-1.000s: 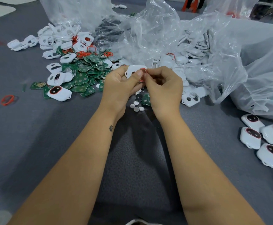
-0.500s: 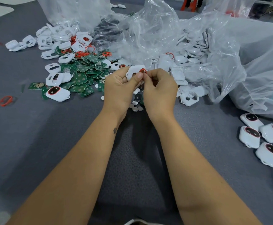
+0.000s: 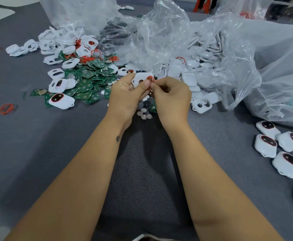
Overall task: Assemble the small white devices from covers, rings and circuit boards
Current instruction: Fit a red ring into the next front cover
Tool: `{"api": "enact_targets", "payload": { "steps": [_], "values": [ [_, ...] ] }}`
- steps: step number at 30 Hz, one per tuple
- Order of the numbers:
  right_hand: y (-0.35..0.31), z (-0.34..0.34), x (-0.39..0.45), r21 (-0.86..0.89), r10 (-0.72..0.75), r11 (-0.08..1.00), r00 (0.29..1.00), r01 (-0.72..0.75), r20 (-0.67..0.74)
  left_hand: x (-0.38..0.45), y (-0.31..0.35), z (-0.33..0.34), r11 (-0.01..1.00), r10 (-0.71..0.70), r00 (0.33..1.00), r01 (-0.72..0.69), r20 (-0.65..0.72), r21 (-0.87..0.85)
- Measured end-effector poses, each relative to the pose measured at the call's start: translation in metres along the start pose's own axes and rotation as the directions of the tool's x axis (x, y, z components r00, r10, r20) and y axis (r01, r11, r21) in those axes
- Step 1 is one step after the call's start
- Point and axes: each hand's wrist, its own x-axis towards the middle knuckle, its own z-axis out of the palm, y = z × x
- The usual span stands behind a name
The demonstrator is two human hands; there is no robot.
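Far left on the grey desk lies a loose red ring. Next to it, a finished white device sits at the edge of a heap of green circuit boards, w/ white covers piled behind. Centre: left hand grips a white cover, thumb pressed on its face. Right hand has fingers curled, pinching a red ring against that cover's right opening (how far it's seated, can't tell). Below the hands, a few small silver discs on the desk. Right of centre, crumpled clear plastic bags w/ more white parts. Far right: a cluster of assembled devices, touching each other.
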Motion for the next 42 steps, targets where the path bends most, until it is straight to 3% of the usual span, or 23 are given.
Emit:
{"api": "enact_targets", "payload": {
  "steps": [4,11,23,26,29,32,38,42],
  "values": [
    [0.0,0.004,-0.004,-0.357,-0.184,0.913,0.98,0.197,0.07,-0.001,0.0,0.0,1.0,-0.011,1.0,0.011,-0.007,-0.005],
    [-0.002,-0.004,-0.001,-0.376,-0.186,0.905,0.98,0.201,0.076,0.0,-0.003,-0.002,0.999,0.027,0.998,-0.029,0.051,0.034],
    [-0.01,0.008,-0.009,-0.632,-0.144,0.725,0.958,0.273,0.249,-0.005,0.0,-0.001,0.994,0.055,0.996,-0.06,0.065,0.088],
    [-0.008,0.005,-0.005,-0.517,-0.161,0.824,0.971,0.23,0.174,-0.002,0.001,-0.002,1.0,0.004,0.999,-0.004,0.039,-0.008],
    [-0.006,-0.001,0.0,-0.084,0.025,0.996,0.998,-0.02,0.062,0.001,0.001,-0.003,0.998,-0.028,1.0,0.029,0.009,-0.061],
    [-0.003,-0.006,0.006,0.185,0.199,0.958,0.972,-0.219,0.122,0.002,0.001,-0.004,0.999,-0.035,0.998,0.036,0.045,-0.023],
    [0.0,-0.011,0.009,0.197,0.192,0.951,0.956,-0.237,0.22,0.003,0.001,-0.008,0.993,-0.051,0.99,0.037,0.13,0.11],
    [0.002,-0.015,0.01,0.25,0.169,0.94,0.955,-0.231,0.244,0.003,0.002,-0.008,0.993,-0.071,0.99,0.058,0.12,0.105]
  ]
}}
